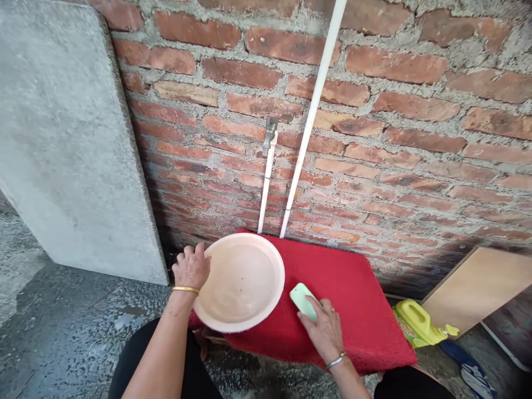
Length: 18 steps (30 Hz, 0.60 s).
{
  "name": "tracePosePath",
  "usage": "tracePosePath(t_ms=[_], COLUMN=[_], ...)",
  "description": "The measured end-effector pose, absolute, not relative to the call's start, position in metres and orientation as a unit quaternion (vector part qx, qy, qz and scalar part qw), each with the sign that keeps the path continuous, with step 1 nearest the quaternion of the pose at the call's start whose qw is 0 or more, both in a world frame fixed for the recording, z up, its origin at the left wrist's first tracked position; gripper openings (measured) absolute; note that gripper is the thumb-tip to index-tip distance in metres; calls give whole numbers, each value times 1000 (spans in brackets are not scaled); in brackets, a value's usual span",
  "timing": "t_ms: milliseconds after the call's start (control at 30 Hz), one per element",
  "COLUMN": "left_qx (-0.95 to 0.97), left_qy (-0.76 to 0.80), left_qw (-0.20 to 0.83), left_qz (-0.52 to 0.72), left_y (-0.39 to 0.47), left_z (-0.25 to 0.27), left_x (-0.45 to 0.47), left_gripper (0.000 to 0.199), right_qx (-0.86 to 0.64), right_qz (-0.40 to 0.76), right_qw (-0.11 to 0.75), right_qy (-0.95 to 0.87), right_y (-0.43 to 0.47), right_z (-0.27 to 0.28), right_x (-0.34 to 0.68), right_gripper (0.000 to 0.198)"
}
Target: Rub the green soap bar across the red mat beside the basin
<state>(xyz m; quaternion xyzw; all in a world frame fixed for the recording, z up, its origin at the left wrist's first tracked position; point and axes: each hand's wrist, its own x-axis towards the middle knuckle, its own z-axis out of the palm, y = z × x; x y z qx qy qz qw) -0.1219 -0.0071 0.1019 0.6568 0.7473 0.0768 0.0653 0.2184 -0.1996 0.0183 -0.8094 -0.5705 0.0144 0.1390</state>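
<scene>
A pale pink plastic basin [239, 282] sits on the left part of a red cloth cover [349, 299], with a thin film and a few dark specks inside. My left hand [192, 267], a gold bangle at its wrist, grips the basin's left rim. To the right of the basin, my right hand [325, 328] is closed around the near end of a light green scrub brush [302, 298]. The brush lies flat against the red cloth, back upward, a small hole at its far end. Its underside is hidden.
Behind stands a brick wall [394, 61] with a metal tap [270, 134] and white pipes [313, 105]. A grey slab [75, 144] leans at left. Right: a yellow jug [418, 323], a tan board [477, 288] and a blue slipper [467, 366]. The concrete floor [95, 321] looks wet.
</scene>
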Motion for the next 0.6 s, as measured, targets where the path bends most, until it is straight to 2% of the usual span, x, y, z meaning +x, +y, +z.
tracePosePath(t_ms=[167,300,367,500,600], left_qx=[747,787,823,846,829], left_qy=[662,616,565,487,471], left_qw=[53,12,31,118,166], left_qz=[9,-24,-48,-183,-253], left_y=[-22,-27,-25,-6,16], left_z=[116,119,116,104,91], left_x=[-87,-54,-40,-22,-13], left_gripper=[43,35,37,53,85], right_qx=[-878,-872,-861,-849,-816], right_qz=[9,-6,14,65,69], right_qw=[106,91,102,119,133], right_qy=[-466,-481,-498,-511,-559], right_y=[-228,-235,-231,-211,-191], right_z=[18,17,19,30,38], right_x=[281,300,302,276,231], right_gripper=[51,50,46,40,41])
